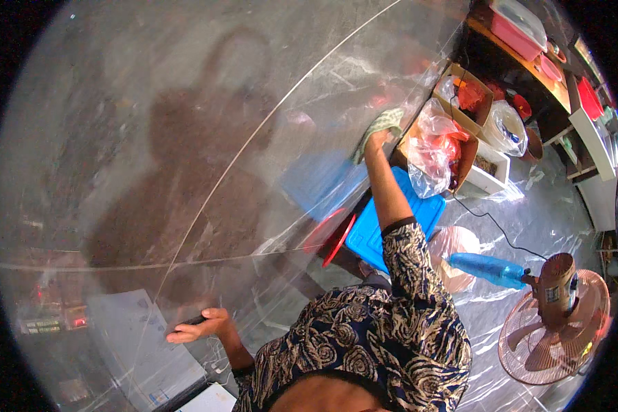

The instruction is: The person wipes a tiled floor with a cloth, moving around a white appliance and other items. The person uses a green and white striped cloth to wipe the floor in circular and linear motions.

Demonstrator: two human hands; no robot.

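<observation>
My right hand (378,140) reaches far out and holds a pale green patterned cloth (386,121) against a glossy grey marble-look tile surface (226,170). Light joint lines cross the tiles, and the shadow of a person falls over them. Lower left, my left hand (206,327) has a small dark object (191,322) between thumb and fingers; its kind cannot be told. Beyond that hand lies a white panel or box (139,340) with small marks on it. Both forearms come out of dark patterned sleeves.
Beside my right arm are a blue plastic lid (366,229), a red rim (339,241) and cardboard boxes (474,147) with plastic bags. A standing fan (556,329), a blue bottle-like object (486,269) and a dark cable (494,221) are at right. Shelving (561,92) holds tubs.
</observation>
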